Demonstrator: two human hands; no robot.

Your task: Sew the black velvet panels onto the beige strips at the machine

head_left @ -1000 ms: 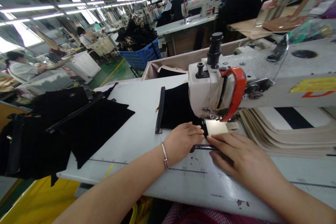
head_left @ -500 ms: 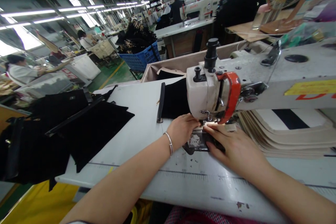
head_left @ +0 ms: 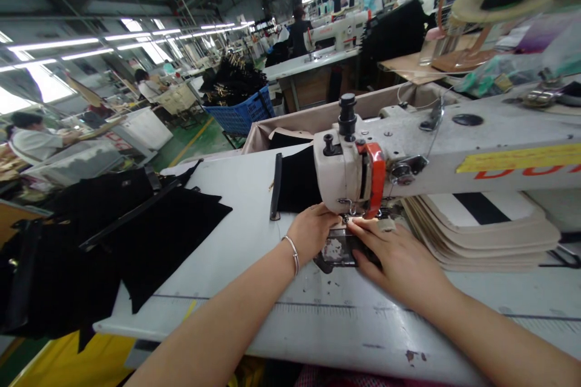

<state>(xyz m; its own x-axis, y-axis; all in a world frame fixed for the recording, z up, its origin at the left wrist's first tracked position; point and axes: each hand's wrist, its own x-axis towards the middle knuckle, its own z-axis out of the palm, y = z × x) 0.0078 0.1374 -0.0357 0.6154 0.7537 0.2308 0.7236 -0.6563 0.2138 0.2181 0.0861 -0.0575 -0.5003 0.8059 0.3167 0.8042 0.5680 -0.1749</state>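
Close under the needle end of the sewing machine (head_left: 338, 178), two bare hands lie palm down, fingertips near each other. The left hand (head_left: 314, 233) reaches in with its fingers side by side; their tips run in beside the presser foot, so whether they pinch anything or only press down cannot be told. The right hand (head_left: 394, 248) is spread, its thumb set apart from the fingers, which stretch forward to a brightly lit spot by the needle. Between the hands and just below their fingertips sits a worn metal plate (head_left: 336, 247).

Just beyond the left hand lies the black fabric panel (head_left: 297, 178), flat on the table, its far right part passing behind the machine head and its near edge partly covered by the fingers. A dark strip (head_left: 276, 187) borders the panel's left edge. An orange-red guard (head_left: 375, 176) stands upright above the right fingers.

Right of the right hand, a stack of beige panels (head_left: 481, 242) rests under the machine arm. Well to the left of the left hand, black fabric pieces (head_left: 177, 236) overhang the edge of the white table (head_left: 254, 278). Farther out past both hands are a blue crate (head_left: 240, 118) heaped with dark pieces and a second sewing machine (head_left: 338, 35).
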